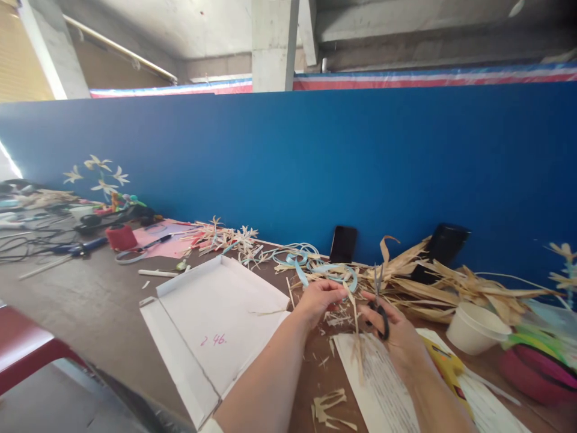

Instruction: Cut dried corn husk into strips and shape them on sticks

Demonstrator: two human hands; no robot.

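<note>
My left hand [321,299] is closed in a pinch on a pale strip of dried husk [356,319], which hangs down toward the papers. Just to its right, my right hand [391,328] grips a pair of scissors [379,310] by the black handles, with the blades pointing up. Small husk offcuts [338,317] lie on the table below my hands. Several cut husk pieces [333,406] rest nearer to me. A printed sheet [381,379] lies under my right wrist.
A white box lid [225,313] lies left of my arm. Dried husks [451,288], a paper cup [478,328] and a yellow glue gun [451,373] are on the right. A phone [343,243] leans on the blue partition [288,162]. Light-blue ribbon [302,258] lies beyond my hands.
</note>
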